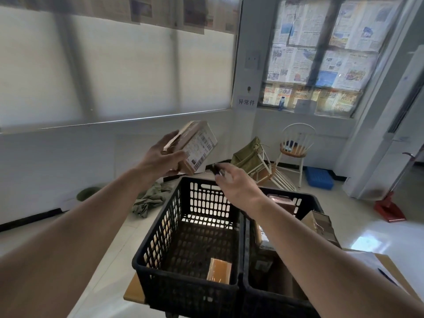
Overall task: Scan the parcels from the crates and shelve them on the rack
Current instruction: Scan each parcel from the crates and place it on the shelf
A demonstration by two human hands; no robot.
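My left hand [161,158] grips a small cardboard parcel [195,145] above the crates, its white shipping label with barcodes turned toward my right hand. My right hand [236,182] holds a small dark scanner [216,170], which sits just below and right of the label. Beneath stand two black plastic crates side by side. The left crate [160,237] holds one small brown parcel [219,269] at its near side. The right crate [305,200] holds several brown parcels [321,226], partly hidden by my right forearm.
The crates rest on a wooden table [134,292]. A sheet of paper with a pen [385,275] lies at the right. On the floor beyond are a green cloth [149,198], a tipped chair [263,166], an upright chair [296,145], a blue crate [319,177] and a red dustpan [390,207].
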